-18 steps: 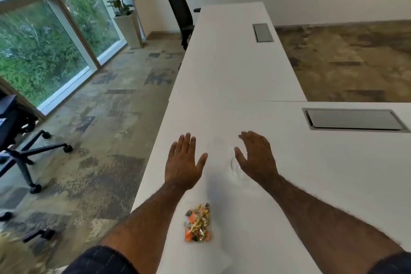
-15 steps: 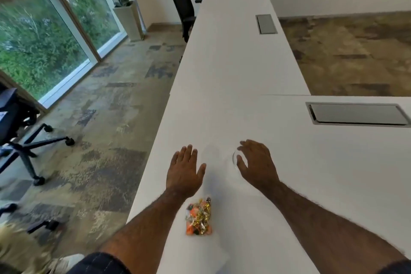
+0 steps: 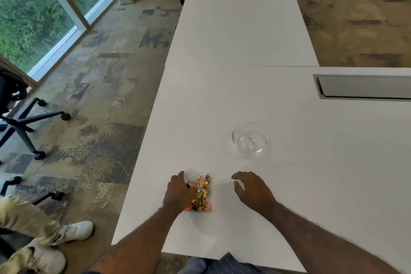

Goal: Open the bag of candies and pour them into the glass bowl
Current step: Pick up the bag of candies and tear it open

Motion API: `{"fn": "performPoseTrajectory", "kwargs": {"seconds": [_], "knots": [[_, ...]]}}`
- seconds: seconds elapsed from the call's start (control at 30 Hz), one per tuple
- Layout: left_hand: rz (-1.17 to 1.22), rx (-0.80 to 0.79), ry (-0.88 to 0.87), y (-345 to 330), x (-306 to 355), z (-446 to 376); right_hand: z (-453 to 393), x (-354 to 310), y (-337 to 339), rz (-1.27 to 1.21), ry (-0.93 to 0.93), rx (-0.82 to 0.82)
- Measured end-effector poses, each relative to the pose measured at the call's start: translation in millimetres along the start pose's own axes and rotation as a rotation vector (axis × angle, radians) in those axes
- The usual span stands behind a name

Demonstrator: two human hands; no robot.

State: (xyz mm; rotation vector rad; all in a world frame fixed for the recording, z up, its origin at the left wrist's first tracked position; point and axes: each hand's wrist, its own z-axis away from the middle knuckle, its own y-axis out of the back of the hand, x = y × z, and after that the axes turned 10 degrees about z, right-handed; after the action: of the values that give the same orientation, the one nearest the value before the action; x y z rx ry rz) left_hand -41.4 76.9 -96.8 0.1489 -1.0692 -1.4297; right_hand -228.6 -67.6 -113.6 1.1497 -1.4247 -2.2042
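Candy bag (image 3: 201, 193) under left grip (image 3: 178, 191) — touching.

white table (image 3: 289, 173), gold-orange candies (image 3: 201, 192), clear bowl (image 3: 249, 138)

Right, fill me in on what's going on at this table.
A person stands at the white table with both bare hands out. The left hand rests on the left side of a small clear plastic bag of gold and orange wrapped candies, which lies flat and looks unopened. The right hand hovers open beside the bag, not touching it. The clear round glass bowl sits empty farther back, to the right.
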Motion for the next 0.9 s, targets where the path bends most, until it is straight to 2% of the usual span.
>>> {"fn": "performPoseTrajectory", "kwargs": {"seconds": [0.17,0.27,0.4,0.57,0.7,0.8,0.9], "knots": [[0.235,0.057,0.095,-8,7,3,-1,-10,-2,-0.334,-0.303,-0.226],[0.333,0.015,0.135,-12,13,6,-2,-13,-3,-0.43,-0.374,-0.293],[0.317,-0.037,0.051,-19,19,5,-4,-15,2,-0.404,-0.379,-0.318],[0.269,-0.13,-0.133,-18,37,11,-7,-15,12,-0.223,-0.293,-0.338],[0.302,-0.102,-0.185,-14,50,13,-9,-21,19,-0.176,-0.192,-0.377],[0.344,-0.088,-0.217,-11,54,12,-12,-27,22,-0.202,-0.232,-0.332],[0.31,0.047,-0.286,-14,58,12,-14,-36,29,-0.243,-0.253,-0.259]]}}
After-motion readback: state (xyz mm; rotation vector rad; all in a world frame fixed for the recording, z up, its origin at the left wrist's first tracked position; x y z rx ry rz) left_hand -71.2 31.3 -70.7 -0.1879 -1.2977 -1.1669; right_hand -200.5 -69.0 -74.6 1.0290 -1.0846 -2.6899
